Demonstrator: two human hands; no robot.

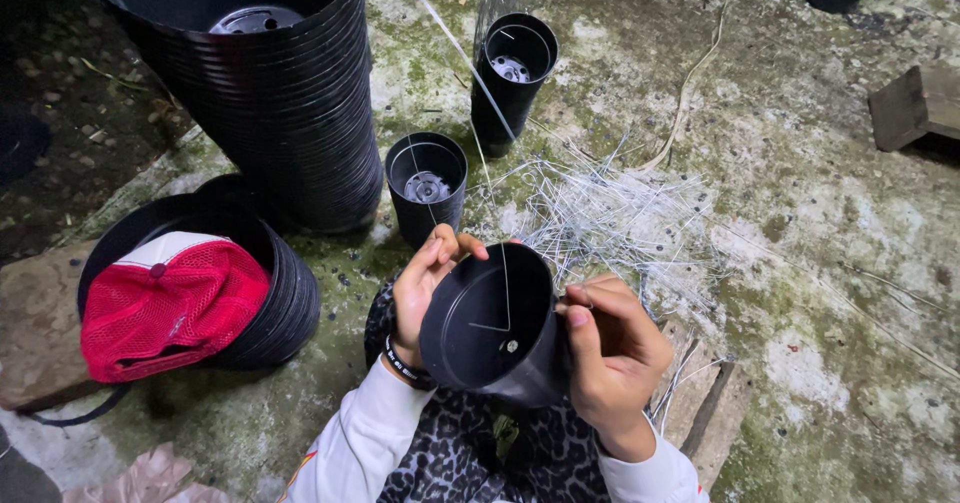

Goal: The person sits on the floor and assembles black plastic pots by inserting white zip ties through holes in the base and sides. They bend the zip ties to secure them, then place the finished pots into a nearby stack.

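Fig. Wiring of black plastic pots, head view. Centre: left hand [425, 288] and right hand [612, 358] both closed around one pot [487, 325], held tilted over the lap w/ its mouth toward the camera. Left fingers curl over the rim at 10 o'clock; right thumb and forefinger pinch at the rim at 3 o'clock. A thin wire [500, 308] shows inside the pot, bent at the bottom near the drain hole; whether its upper end is already hooked through the rim cannot be told, the strand being too fine. Judged stage: this pot is mid-fitting.

At 12 o'clock of the hands, two pots w/ wires rising from them, near pot [426, 185] and far pot [513, 68], appear finished. Wire pile [610, 218] at 1–2 o'clock: supply remains. Tall stack [285, 93] at 11 o'clock and short stack [285, 308] at 9 o'clock, the latter topped by a red cap [170, 303]: many pots apparently unwired, so most work is left.
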